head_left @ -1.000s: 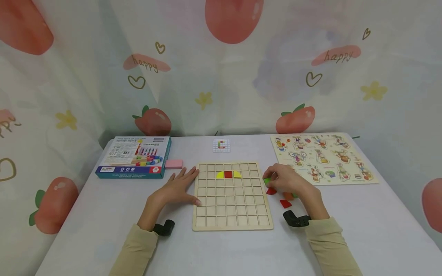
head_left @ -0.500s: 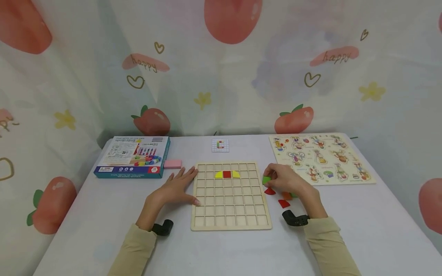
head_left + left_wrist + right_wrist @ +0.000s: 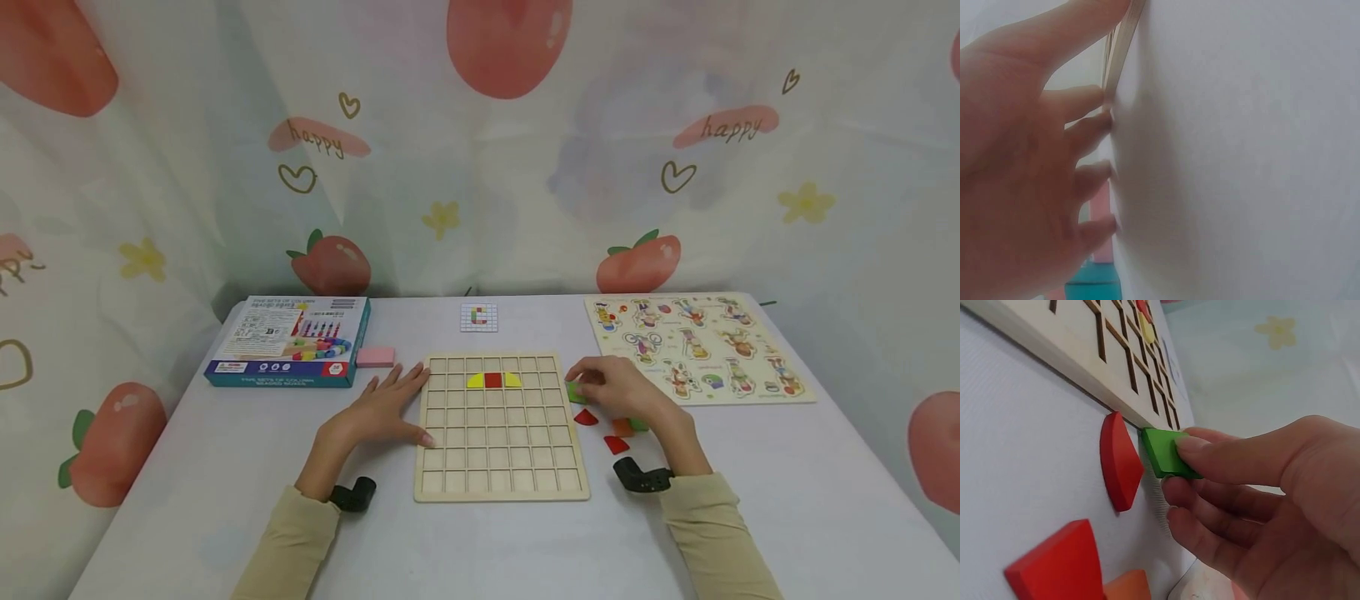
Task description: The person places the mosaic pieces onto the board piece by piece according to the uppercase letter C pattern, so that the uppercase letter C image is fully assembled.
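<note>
Pinching green tile (image 3: 1163, 456) at 9 o'clock of right grip (image 3: 621, 390), beside 2 o'clock edge of wooden grid board (image 3: 502, 497). Resting released left grip (image 3: 381, 412) at 9 o'clock edge.

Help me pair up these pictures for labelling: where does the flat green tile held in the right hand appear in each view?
Head: the flat green tile is right of centre, in the right hand, beside the right edge of the pale wooden grid board.
Left wrist: not in the picture.
Right wrist: near the middle, between thumb and fingers.
Shared landmark: the board, central in head, at the top in left wrist, upper left in right wrist.
</note>
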Motion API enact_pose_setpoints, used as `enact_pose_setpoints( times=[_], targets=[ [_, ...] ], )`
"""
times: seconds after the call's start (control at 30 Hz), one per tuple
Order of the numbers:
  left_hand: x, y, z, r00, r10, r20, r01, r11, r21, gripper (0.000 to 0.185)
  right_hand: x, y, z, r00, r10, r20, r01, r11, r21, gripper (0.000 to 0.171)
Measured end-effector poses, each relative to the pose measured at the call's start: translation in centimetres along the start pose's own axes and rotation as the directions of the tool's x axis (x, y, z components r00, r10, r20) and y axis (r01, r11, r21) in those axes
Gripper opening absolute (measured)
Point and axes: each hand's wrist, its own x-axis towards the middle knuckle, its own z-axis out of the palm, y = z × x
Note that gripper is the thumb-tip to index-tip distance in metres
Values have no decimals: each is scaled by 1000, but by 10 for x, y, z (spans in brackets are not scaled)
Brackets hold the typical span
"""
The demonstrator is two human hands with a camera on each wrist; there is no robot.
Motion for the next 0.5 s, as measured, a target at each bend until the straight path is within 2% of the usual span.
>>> enact_pose_setpoints(
  times=[0.23,0.5],
  targets=[
    [1,-1,1,1000,2,6,-2,1000,4,112,0,-2,-4,999,-24,-32,25,999,21,18],
    [5,-7,5,1000,-13,20,13,1000,24,115,-1,-5,0,994,-47,-97,60,990,130,21]
  ],
)
